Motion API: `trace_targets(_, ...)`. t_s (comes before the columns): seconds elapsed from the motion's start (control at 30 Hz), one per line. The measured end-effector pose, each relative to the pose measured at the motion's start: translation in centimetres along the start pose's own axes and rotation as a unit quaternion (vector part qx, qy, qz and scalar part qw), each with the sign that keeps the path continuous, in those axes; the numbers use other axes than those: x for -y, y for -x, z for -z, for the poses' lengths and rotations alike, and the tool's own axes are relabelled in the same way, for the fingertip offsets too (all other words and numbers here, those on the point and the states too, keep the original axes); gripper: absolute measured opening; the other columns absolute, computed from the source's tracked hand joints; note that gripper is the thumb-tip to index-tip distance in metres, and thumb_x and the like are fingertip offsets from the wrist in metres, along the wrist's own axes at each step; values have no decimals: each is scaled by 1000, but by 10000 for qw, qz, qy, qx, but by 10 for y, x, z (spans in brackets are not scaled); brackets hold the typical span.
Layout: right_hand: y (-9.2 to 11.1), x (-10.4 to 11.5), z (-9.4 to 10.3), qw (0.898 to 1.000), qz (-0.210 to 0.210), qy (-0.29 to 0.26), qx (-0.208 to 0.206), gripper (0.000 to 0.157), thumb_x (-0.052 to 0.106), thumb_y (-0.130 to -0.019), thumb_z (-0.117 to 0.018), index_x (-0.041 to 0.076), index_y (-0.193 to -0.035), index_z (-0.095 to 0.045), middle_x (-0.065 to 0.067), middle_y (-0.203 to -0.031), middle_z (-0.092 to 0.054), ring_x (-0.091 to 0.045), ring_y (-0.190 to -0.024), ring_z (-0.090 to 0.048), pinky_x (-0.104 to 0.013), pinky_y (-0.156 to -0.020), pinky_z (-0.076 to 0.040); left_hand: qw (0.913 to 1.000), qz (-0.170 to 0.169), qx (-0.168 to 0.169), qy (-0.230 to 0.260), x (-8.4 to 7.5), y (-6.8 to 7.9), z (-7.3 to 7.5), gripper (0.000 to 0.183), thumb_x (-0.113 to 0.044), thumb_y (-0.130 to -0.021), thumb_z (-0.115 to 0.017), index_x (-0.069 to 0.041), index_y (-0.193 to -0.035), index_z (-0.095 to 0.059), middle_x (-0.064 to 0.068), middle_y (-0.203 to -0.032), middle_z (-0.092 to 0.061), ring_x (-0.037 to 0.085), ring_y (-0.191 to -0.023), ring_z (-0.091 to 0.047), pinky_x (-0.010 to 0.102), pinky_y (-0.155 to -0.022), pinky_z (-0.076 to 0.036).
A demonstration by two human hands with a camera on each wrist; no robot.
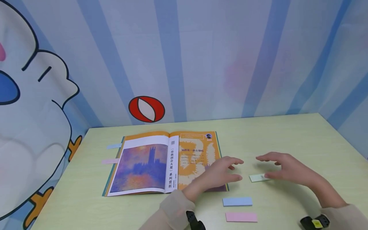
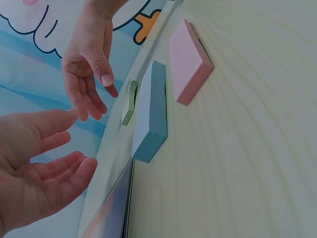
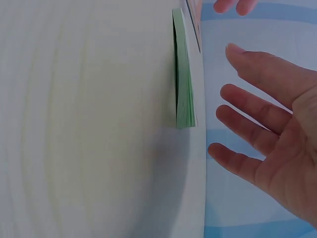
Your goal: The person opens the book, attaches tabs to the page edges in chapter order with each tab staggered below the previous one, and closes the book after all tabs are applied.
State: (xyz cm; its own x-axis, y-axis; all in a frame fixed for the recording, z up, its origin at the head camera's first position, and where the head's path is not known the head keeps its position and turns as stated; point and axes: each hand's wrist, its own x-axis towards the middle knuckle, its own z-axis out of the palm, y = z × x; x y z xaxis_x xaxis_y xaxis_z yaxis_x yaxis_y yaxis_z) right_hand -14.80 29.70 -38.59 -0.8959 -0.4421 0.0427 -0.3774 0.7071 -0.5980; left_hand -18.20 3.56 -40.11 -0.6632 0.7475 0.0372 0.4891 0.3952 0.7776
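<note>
My left hand [image 1: 219, 172] hovers over the right page of an open book [image 1: 198, 159], thumb and fingers apart with nothing between them. The right hand [image 1: 290, 169], also holding nothing, hangs above a pale green sticky note pad [image 1: 256, 178]. In the right wrist view its fingers are spread and relaxed, beside the green pad [image 3: 183, 74]. A blue sticky note pad [image 1: 237, 201] and a pink one [image 1: 241, 217] lie in front of the left hand. From the book's left edge stick out a blue sticky note [image 1: 114, 146] and a pink sticky note [image 1: 110, 161].
The light wooden table [image 1: 287, 134] ends at a blue striped curtain [image 1: 201, 64] with cartoon drawings. The book's left page carries a picture of a tower [image 1: 143, 166]. Dark straps with wrist cameras [image 1: 314, 222] sit at the sleeves.
</note>
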Motion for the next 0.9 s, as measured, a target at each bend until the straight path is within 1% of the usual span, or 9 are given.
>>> trace_targets(0.1,1,-5,2,9997,-148,-123,167,54,28,-79,-75,5,-125,-58,-11,-121,-59,-34,-109,-53,-48,-81,-48,9999,97,40,65,-2,-6,-4,45,-19,-87,-66,-10,-130,-54,0,-126,-56,11,-102,-59,18,-84,-45)
trace_targets(0.2,1,-9,3,9989,-279,-209,310,55,26,-77,-76,4,-123,-58,-12,-120,-58,-34,-106,-53,-47,-79,-49,9994,262,62,232,-2,-9,-8,45,-18,-86,-68,-12,-129,-55,-1,-125,-57,8,-101,-58,16,-83,-44)
trace_targets(0.27,2,-12,4,9985,-339,-205,381,55,25,-76,-76,3,-123,-58,-12,-118,-58,-30,-104,-53,-41,-77,-50,9985,377,67,391,-3,-10,-10,45,-18,-85,-69,-13,-128,-56,-2,-125,-57,6,-99,-58,16,-82,-45)
trace_targets(0.33,2,-15,5,9983,-357,-185,431,55,25,-76,-76,3,-123,-58,-10,-116,-59,-23,-100,-53,-35,-75,-50,9975,477,56,518,-3,-11,-12,44,-18,-85,-69,-14,-127,-57,-3,-124,-57,5,-98,-58,16,-81,-45)
trace_targets(0.4,2,-18,5,9985,-318,-83,429,55,25,-75,-77,2,-122,-59,-7,-112,-60,-16,-96,-53,-29,-73,-49,9974,513,58,501,-3,-13,-14,44,-18,-84,-70,-15,-126,-57,-5,-123,-58,4,-97,-58,16,-80,-45)
trace_targets(0.47,2,-21,5,9986,-263,-86,449,54,24,-75,-77,1,-120,-59,-5,-108,-60,-13,-93,-52,-27,-71,-49,9976,527,63,453,-3,-16,-17,44,-17,-83,-71,-14,-126,-58,-5,-121,-58,4,-95,-58,15,-79,-44)
trace_targets(0.6,1,-26,2,9987,-136,-107,484,52,24,-74,-78,1,-118,-60,-2,-104,-59,-9,-89,-51,-27,-70,-48,9991,425,70,38,-1,-21,-22,45,-17,-82,-72,-12,-124,-58,-2,-116,-61,3,-91,-57,14,-78,-43)
trace_targets(0.73,0,-30,0,9982,-59,-227,555,49,24,-75,-78,3,-116,-61,-1,-101,-57,-7,-85,-49,-25,-67,-46,9985,318,42,-453,-1,-25,-27,44,-17,-81,-73,-10,-122,-60,-2,-102,-62,2,-83,-53,12,-74,-41)
trace_targets(0.9,-1,-31,-2,9976,155,-326,598,42,22,-75,-78,4,-110,-64,2,-94,-57,-8,-79,-47,-25,-64,-43,9966,245,-5,-784,-2,-28,-30,42,-16,-80,-73,-7,-119,-62,-3,-92,-59,3,-76,-47,10,-70,-38)
